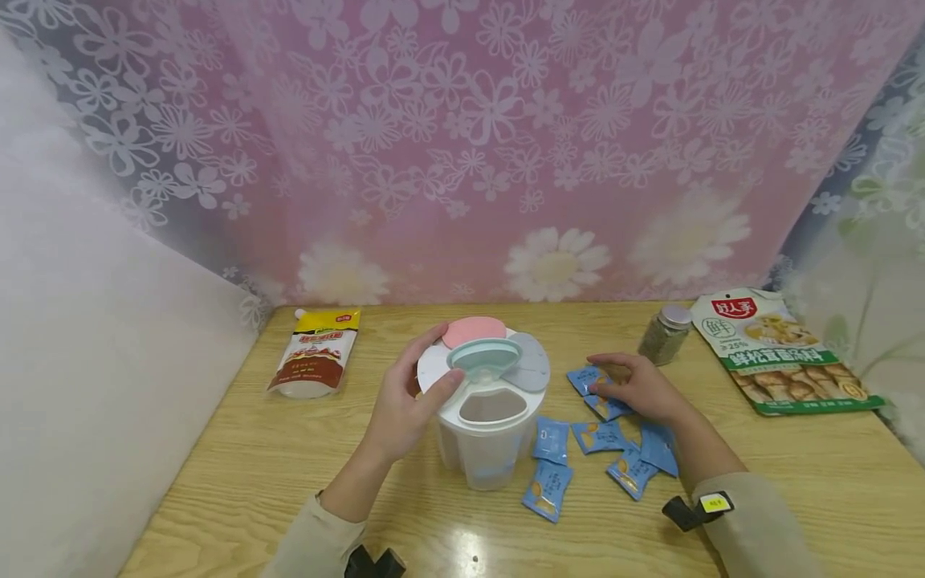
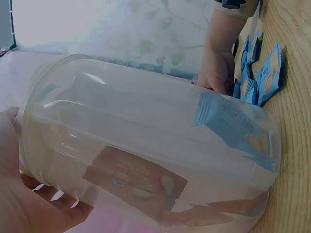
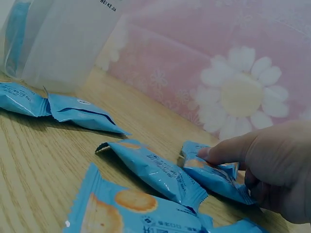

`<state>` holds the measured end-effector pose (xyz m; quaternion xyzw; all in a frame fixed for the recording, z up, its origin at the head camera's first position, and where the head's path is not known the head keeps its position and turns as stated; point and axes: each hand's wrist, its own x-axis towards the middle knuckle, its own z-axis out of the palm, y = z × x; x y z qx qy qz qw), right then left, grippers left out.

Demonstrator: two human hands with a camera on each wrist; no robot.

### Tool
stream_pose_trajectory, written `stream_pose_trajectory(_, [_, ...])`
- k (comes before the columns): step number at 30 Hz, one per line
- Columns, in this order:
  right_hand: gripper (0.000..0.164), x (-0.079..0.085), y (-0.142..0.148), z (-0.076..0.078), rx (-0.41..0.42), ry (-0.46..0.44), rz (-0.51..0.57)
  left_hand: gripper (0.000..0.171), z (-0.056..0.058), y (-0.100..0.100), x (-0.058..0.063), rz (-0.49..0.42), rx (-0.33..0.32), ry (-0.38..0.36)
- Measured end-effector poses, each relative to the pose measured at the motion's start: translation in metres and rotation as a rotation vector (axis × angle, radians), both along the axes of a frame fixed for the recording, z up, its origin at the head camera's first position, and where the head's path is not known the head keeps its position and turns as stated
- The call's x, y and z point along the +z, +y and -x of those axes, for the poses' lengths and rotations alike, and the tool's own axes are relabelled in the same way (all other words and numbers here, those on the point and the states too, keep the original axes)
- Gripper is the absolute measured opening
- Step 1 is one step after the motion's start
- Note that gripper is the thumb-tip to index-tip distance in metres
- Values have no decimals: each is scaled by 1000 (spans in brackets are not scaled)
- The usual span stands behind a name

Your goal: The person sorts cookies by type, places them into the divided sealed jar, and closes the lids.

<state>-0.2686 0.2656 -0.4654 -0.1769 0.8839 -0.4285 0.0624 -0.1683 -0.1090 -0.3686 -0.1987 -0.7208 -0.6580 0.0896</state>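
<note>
A clear plastic container (image 1: 487, 461) with a white lid (image 1: 433, 369) stands on the table. Its lid carries pink, green and grey-blue flaps, and one opening is uncovered. My left hand (image 1: 406, 405) grips the lid's left rim, thumb on top. Blue (image 2: 233, 126) and brown snack packets (image 2: 136, 179) show through the container's wall in the left wrist view. Right of it lie several blue biscuit packets (image 1: 598, 437). My right hand (image 1: 643, 389) reaches over the farthest blue packet (image 3: 214, 174), its thumb touching the top with fingers spread. Some fingertips are hidden in the right wrist view.
At the back left lies a yellow, white and brown spouted pouch (image 1: 318, 353). A glass jar (image 1: 663, 335) with a metallic cap stands beyond my right hand. Farther right lies a green-and-white mushroom bag (image 1: 784, 353). A flowered curtain (image 1: 506, 160) hangs behind the table.
</note>
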Motion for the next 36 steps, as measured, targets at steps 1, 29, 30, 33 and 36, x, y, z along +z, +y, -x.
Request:
stream_pose_trajectory(1, [56,0,0,0,-5,7,-1,61,0,0,0,0,2,-1])
stream_pose_trajectory(29, [44,20,-7,0,-137,-81,7,60,-1,1,-2,-10,2,-20])
stream_pose_trajectory(30, [45,22,-7,0,-139,-84,16,60,-1,1,-2,-12,2,-20])
stream_pose_trajectory(33, [47,28,-9,-2,-135,-95,51,60,-1,1,-2,-14,1,-18])
stream_pose_trajectory(36, [48,34,-11,-5,-118,-95,79,60,0,2,-2,-11,2,-12])
